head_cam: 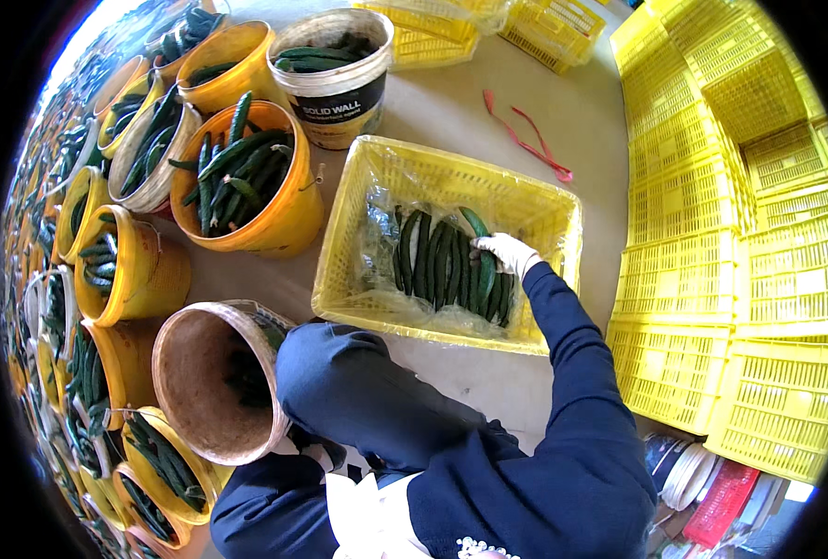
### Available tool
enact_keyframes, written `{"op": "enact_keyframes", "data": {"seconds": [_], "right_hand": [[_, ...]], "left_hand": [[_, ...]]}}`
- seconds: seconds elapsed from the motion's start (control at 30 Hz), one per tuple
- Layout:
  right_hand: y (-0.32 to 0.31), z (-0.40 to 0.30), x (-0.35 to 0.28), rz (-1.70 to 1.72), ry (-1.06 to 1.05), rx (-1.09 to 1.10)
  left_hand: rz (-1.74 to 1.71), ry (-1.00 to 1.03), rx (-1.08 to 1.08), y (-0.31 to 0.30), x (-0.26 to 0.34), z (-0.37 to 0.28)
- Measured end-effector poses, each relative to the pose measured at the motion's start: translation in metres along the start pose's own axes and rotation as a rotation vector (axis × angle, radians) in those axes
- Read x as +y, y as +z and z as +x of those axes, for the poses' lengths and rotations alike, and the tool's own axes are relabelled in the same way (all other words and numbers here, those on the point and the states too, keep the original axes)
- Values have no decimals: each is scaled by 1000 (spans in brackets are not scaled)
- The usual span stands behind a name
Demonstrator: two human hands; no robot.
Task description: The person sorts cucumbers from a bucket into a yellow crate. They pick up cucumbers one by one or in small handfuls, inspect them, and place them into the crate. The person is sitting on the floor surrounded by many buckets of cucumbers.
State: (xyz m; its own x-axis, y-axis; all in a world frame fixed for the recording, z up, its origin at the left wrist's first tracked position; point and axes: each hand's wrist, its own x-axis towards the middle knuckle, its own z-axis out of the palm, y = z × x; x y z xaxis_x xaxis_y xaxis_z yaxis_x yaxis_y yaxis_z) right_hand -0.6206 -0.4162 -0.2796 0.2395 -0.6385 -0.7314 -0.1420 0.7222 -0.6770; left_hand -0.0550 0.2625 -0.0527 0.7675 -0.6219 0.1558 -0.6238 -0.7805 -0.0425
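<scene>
My right hand (505, 253), in a white glove, grips a curved green cucumber (486, 279) inside a yellow plastic crate (449, 159). Beneath and beside it, several dark cucumbers (431, 262) lie side by side in a row. Clear plastic film (379, 258) lines the crate and folds over its rim. My left hand is out of view; its sleeve (267, 506) runs down behind a tilted, stained white bucket (197, 377) by my knee. Dark cucumbers (250, 381) lie deep in that bucket, partly in shadow.
Left of the crate stand an orange bucket (281, 220) full of cucumbers, a white bucket (337, 84) with a black label, and many more filled buckets. Yellow crates (679, 279) are stacked along the right. A red strap (526, 143) lies on the floor behind the crate.
</scene>
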Motion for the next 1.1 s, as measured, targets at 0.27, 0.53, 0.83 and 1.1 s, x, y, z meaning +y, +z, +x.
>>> {"op": "enact_keyframes", "data": {"seconds": [0.27,0.53,0.83,1.1], "right_hand": [[-103,48,122,-282,49,386],[3,22,59,-625,-221,589],[180,149,49,-1931,-663,147],[247,139,70,-3972,-1113,524]], "left_hand": [[125,436,33,-62,152,169],[-83,592,24,-61,206,184],[-122,556,-172,-30,182,203],[-307,288,-285,0,139,180]]}}
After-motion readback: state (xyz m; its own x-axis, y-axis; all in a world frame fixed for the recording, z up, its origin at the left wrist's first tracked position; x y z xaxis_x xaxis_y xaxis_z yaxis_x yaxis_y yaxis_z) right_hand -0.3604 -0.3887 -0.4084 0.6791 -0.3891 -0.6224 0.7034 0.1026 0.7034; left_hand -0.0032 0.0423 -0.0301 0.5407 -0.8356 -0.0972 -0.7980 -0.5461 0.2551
